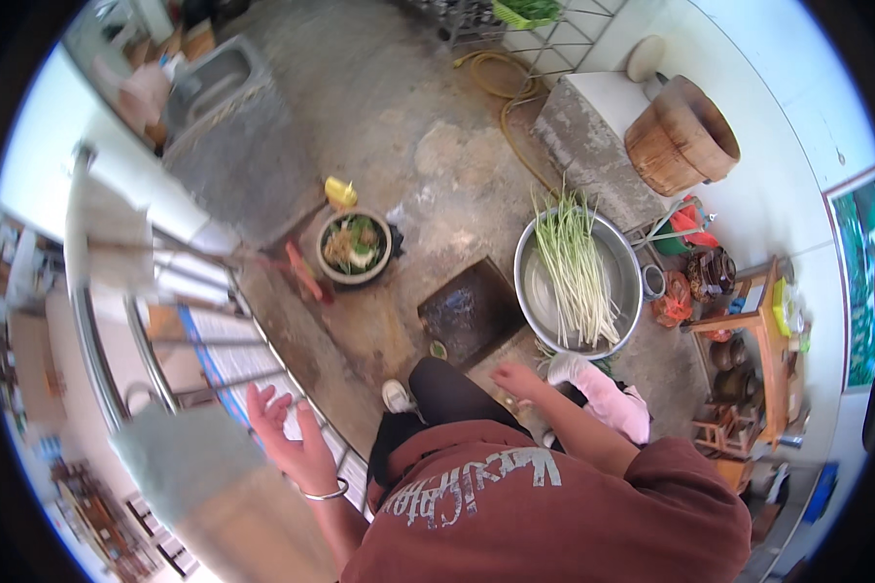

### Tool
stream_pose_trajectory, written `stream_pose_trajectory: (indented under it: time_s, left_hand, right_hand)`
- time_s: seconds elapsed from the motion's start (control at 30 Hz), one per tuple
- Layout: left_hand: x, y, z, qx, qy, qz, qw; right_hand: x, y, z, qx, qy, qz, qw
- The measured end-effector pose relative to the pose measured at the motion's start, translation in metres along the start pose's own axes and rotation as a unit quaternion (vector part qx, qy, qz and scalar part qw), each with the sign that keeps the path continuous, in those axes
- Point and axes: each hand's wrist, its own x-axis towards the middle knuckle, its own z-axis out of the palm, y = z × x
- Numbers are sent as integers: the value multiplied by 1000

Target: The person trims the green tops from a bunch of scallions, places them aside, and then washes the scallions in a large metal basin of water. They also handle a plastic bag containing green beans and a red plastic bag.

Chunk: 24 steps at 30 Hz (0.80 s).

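My left hand (286,439), with a metal bangle at the wrist, is raised beside a stainless-steel railing (146,357). Its fingers are apart and hold nothing. Over my dark-trousered leg (456,393) hangs my right hand (519,383), fingers loosely bent, nothing visible in it. Beyond it on the floor, a wide metal basin (529,310) holds a bundle of long stalks (572,270), white at the near end and green at the far end. A round pot (323,271) of leafy vegetable scraps (351,244) stands farther left. Close to my right forearm lies a pink-and-white soft thing (605,401), partly hidden.
A dark rectangular recess or tray (474,313) lies in the concrete floor before me. A wooden barrel (671,146) rests on a concrete ledge (590,138) near a yellow hose (514,135). A concrete sink (215,80) stands at far left, a wooden table (755,321) at right.
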Motion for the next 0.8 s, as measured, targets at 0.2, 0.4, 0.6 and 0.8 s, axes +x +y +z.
stream_pose_trajectory:
  time_s: [0.2, 0.4, 0.6, 0.8]
  left_hand:
    - [110, 18, 133, -19, -163, 78, 983]
    - [207, 57, 311, 30, -238, 202, 950]
    - [302, 108, 460, 89, -343, 230, 906]
    - [414, 123, 576, 133, -264, 234, 926]
  right_hand:
    - [48, 120, -7, 83, 49, 166, 981]
    - [165, 106, -102, 137, -123, 202, 962]
    - [335, 10, -360, -120, 117, 21, 986]
    - [461, -68, -559, 56, 251, -59, 965]
